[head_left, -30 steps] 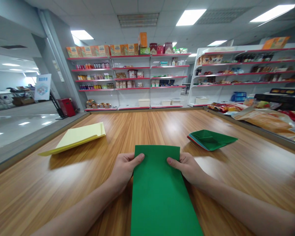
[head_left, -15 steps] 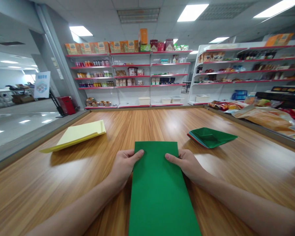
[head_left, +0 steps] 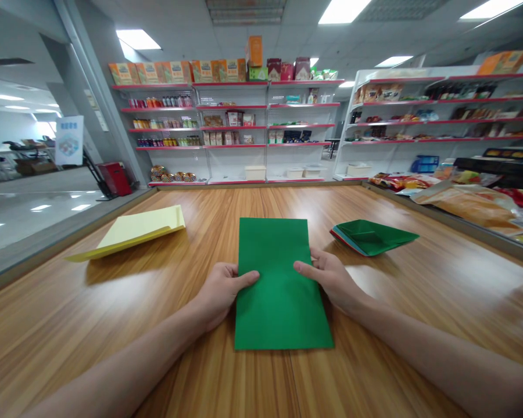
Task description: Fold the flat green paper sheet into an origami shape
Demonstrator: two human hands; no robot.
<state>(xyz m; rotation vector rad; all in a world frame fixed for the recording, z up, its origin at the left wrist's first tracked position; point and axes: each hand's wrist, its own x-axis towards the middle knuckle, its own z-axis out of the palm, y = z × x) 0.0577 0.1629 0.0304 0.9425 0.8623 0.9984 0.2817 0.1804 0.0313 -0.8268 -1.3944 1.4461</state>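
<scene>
A plain green sheet of paper (head_left: 279,307) is held up between my two hands, just above the wooden table (head_left: 200,377). My left hand (head_left: 222,293) pinches its left edge, thumb on top and fingers behind. On the right edge, my right hand (head_left: 331,276) grips it the same way. To the left lies yellow paper (head_left: 135,229) with a turned-up front edge. Right of my hands sits a small stack of folded paper (head_left: 370,237), green on top, with red and blue edges showing below.
White shelves (head_left: 235,157) with boxes, bottles and packets stand beyond the table. Packaged food bags (head_left: 475,206) lie along the table's right side. At the left, a sign board (head_left: 70,141) and a red box (head_left: 114,178) stand on the floor.
The green sheet has moved away from me between my hands, and its near edge now shows. My hands grip it nearer its middle. The view has tilted down slightly.
</scene>
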